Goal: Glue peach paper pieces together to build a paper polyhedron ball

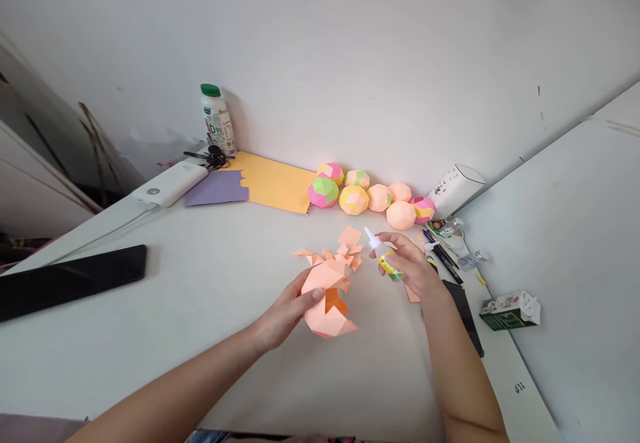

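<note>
My left hand [290, 306] is closed around a peach paper ball [325, 320], its thumb pressing on the near face. The ball is faceted, with an open gap on its right side and a loose pointed flap. In my right hand [407, 263] is a small glue bottle [387, 260] with a white nozzle and a yellow-green label, tilted with its tip up and to the left. The nozzle stays apart from the ball. Just behind the ball lie several small peach paper pieces [350, 253], partly hidden by it.
Several finished paper balls [353, 200] line the wall. Yellow card [280, 183] and purple paper [217, 188] lie back left, near a white power bank [173, 184], keys [215, 156] and a bottle [219, 123]. A black phone [75, 282] is at left; pens [443, 256] and a carton [510, 311] at right.
</note>
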A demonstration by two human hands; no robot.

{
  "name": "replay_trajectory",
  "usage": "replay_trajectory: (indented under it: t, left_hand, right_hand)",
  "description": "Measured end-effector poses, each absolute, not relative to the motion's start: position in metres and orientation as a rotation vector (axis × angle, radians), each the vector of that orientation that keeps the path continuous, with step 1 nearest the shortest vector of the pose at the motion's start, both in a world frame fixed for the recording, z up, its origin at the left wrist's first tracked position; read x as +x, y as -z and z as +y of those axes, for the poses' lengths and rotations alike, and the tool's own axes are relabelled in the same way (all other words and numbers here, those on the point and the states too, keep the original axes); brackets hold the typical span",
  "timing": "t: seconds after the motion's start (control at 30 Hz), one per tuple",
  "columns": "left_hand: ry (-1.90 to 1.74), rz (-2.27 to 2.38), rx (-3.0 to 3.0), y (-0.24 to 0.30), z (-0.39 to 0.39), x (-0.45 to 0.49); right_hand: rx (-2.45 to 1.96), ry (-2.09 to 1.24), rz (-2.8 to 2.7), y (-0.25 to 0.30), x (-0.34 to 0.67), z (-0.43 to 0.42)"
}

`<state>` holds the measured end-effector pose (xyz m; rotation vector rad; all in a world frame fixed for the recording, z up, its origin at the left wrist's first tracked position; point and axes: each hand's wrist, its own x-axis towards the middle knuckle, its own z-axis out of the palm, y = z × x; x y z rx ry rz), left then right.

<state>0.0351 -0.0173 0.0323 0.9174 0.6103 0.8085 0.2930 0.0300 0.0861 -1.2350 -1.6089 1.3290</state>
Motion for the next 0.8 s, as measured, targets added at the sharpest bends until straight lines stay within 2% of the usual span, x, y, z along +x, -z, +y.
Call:
replay_trajectory:
  t: [0.07, 0.17, 0.4, 0.67, 0.8]
  left_hand:
    - [-0.811, 0.620, 0.921, -0.033, -0.017, 0.035]
    - [-0.800, 0.614, 0.939, -0.034, -0.017, 0.035]
    - [-0.797, 0.602, 0.963, -0.032, -0.018, 0.035]
    - [-0.803, 0.590, 0.951, -0.033, -0.018, 0.035]
    - [-0.787, 0.551, 0.902, -0.034, -0.018, 0.037]
  right_hand:
    - [-0.997, -1.513, -1.646, -0.105, 0.287, 0.013]
    - [-0.804, -1.551, -1.706, -0.121, 0.279, -0.008]
    - [-0.806, -1.529, -1.642, -0.123, 0.260, -0.027]
    - [-0.995, -1.273, -1.558, -0.124, 0.257, -0.033]
    - [-0.969, -0.935, -1.655, -0.127, 0.253, -0.039]
